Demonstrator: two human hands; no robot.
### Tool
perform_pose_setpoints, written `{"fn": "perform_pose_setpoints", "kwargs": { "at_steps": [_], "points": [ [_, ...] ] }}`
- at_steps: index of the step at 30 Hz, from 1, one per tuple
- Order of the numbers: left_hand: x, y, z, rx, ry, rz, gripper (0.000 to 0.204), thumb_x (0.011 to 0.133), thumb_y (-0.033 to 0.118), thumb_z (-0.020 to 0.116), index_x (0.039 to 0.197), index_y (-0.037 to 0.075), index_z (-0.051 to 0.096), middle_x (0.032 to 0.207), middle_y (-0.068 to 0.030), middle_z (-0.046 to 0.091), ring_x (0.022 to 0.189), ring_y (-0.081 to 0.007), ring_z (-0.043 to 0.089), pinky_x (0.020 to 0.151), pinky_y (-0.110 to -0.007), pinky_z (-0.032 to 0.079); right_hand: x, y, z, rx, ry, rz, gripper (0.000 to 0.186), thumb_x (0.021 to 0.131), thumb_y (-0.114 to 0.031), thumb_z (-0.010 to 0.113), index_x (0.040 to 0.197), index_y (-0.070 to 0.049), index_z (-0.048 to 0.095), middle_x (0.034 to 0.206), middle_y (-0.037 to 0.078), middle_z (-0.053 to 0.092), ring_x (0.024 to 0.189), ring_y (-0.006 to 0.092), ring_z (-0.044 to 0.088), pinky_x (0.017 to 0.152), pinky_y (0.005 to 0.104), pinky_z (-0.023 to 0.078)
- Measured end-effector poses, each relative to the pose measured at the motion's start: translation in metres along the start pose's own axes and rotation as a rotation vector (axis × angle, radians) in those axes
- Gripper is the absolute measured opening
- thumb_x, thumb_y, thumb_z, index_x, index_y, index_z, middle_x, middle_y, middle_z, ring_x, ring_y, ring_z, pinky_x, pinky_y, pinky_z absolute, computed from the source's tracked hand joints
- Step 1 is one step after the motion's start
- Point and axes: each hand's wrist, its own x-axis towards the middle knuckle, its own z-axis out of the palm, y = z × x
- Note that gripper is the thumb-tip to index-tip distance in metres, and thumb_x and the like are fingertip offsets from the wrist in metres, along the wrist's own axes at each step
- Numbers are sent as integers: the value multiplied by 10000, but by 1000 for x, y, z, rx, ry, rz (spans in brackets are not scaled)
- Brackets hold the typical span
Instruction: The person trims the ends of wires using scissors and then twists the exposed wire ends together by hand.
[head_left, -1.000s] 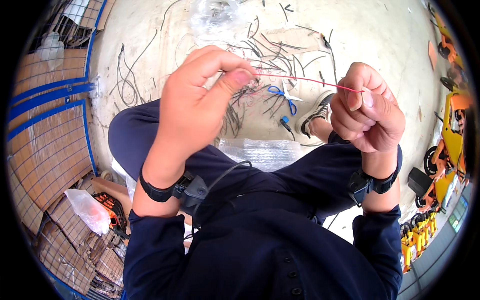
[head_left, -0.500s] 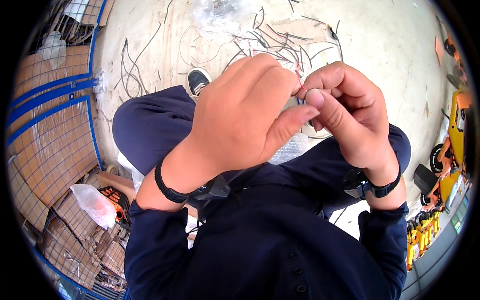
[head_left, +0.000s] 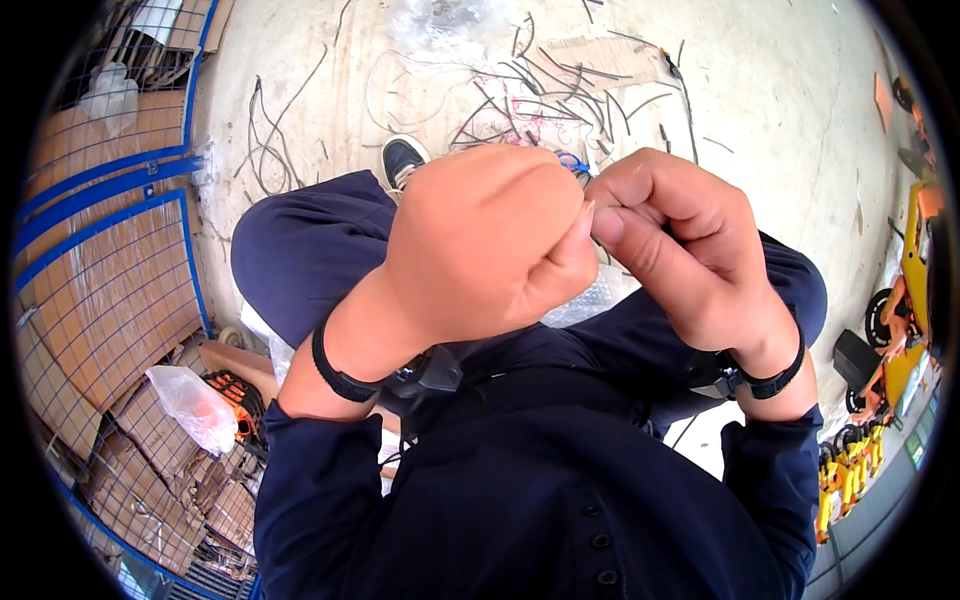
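My two hands meet in front of me above my lap, fingertips almost touching. My left hand (head_left: 490, 235) is closed, back upward, its thumb pressed against the curled fingers. My right hand (head_left: 690, 245) pinches with thumb and index finger right beside the left thumb. A thin red wire showed between them a moment ago; now the fingers hide it. Just beyond the hands, a blue curved thing (head_left: 571, 161) is partly covered, its kind unclear. On the floor past it lie several cut pieces of black cable (head_left: 560, 90) and a tangle of thin red wires (head_left: 530, 122).
Clear plastic wrap (head_left: 445, 30) and flat cardboard (head_left: 600, 62) lie on the far floor. A looped black cable (head_left: 262, 150) is at left. A blue mesh cage (head_left: 110, 300) with cardboard stands left; yellow and orange equipment (head_left: 905, 340) lines the right. Bubble wrap (head_left: 590, 300) lies between my legs.
My left thumb has folded in against its fingers, and both hands have come a little lower. The red wire seen between the fingertips is now hidden.
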Motion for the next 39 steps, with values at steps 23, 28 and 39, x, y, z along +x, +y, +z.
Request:
{"fn": "perform_pose_setpoints", "kwargs": {
  "at_steps": [23,28,39],
  "points": [
    [-8,6,3,-1308,3,-636,324,952,226,455,721,17,542,616,-10,534,568,-72,449,529,-225,369,11,16,-1,763,-254,102,146,966,-144,524,963,-10,582,829,79,647,520,23,355,449,191,257],
    [-6,-2,5,-1081,36,-533,263,912,200,537,709,33,524,603,0,466,580,-81,447,523,-236,358,12,10,-5,676,-213,141,134,959,-129,529,948,-11,590,767,27,602,539,28,364,467,194,272],
    [-7,-10,5,-382,-33,-149,147,809,72,606,698,43,514,604,-67,446,507,-216,415,455,-317,344,9,1,-14,153,-174,142,87,933,-71,570,889,-1,598,677,-59,470,605,29,390,533,206,335]
  ]
}}
